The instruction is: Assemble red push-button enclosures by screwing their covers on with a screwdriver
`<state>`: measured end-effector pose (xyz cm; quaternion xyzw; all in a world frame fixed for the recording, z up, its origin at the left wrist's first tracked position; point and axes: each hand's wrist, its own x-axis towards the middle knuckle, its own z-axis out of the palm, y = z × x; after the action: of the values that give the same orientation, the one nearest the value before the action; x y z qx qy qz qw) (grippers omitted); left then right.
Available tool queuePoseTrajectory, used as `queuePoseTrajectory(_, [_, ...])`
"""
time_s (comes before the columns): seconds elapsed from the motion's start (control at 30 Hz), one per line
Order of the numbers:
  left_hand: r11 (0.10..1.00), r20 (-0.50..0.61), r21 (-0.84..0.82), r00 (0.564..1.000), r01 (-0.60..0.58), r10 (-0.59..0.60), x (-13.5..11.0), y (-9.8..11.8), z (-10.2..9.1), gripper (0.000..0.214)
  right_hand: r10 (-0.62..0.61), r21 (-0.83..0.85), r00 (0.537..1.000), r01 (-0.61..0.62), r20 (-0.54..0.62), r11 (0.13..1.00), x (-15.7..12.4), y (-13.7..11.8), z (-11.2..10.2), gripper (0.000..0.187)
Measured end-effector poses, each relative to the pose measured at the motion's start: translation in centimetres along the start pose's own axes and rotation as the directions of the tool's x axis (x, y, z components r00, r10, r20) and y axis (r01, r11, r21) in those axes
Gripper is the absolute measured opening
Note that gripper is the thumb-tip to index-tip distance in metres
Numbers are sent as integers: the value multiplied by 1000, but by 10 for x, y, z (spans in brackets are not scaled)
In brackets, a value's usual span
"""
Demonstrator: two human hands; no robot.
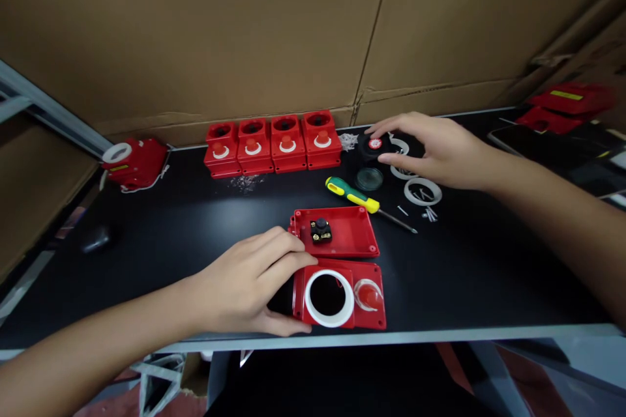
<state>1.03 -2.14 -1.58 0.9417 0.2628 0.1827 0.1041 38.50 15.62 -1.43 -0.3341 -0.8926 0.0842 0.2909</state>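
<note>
My left hand (259, 280) grips the left end of a red plastic cover (376, 320) between fingers and thumb; its white ring (350, 303) surrounds a dark round opening, beside a small red button part (369, 296). Just behind it, a red box base (349, 231) holds a black terminal block with brass screws (321, 230). At the back right, my right hand (420, 146) has thumb and fingers around a black round piece with a red-and-white label (374, 144). A small clear-topped round piece (369, 179) lies in front of that hand.
A green-and-yellow screwdriver (352, 194) lies near white rings (423, 191) and loose screws (430, 214). Several assembled red boxes (288, 146) line the cardboard wall (220, 32). More red parts stand far left (139, 163) and far right (562, 107). The table's metal edge (415, 337) runs in front.
</note>
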Motion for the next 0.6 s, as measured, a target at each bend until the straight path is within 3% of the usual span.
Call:
queuePoseTrajectory(0.2, [1000,-8,19,1000,-20,21,-1,-2,0,69,12,14,994,-14,104,1000,-1,15,12,33])
queuePoseTrajectory(0.6, [999,-39,29,999,-19,20,2,-2,1,63,-123,-12,991,124,45,992,-1,18,16,29])
